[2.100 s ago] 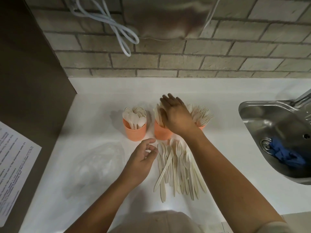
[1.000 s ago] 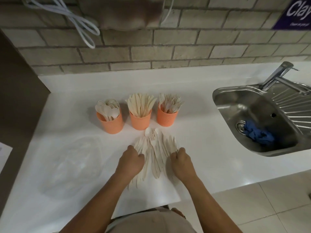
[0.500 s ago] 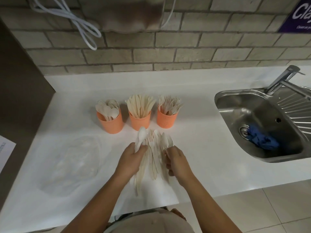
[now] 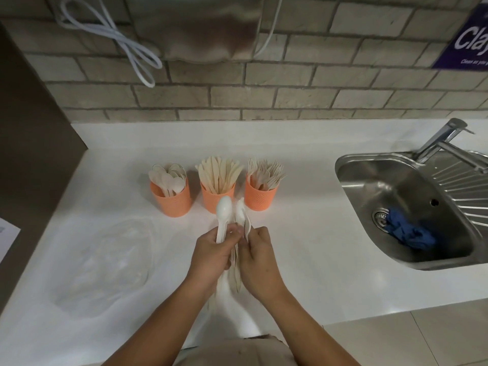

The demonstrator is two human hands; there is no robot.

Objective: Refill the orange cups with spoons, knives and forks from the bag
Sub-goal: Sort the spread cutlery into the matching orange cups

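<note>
Left hand (image 4: 211,252), right hand (image 4: 260,262) clasp cutlery bundle (image 4: 224,208); lower handles hidden, types unclear.

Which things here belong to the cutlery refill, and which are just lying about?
Job: orange cup of pale spoons, orange cup of knives, orange cup of forks; pale cutlery bundle in left hand and right hand; clear plastic bag.
Lying about: blue cloth in steel sink; white looped cable; printed paper sheet.

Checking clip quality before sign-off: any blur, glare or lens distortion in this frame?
Head view: the wide lens bows the brick wall; the bright white counter nearly washes out the clear bag; the cutlery bundle gripped by left hand and right hand looks slightly soft, the orange cups sharp.
</note>
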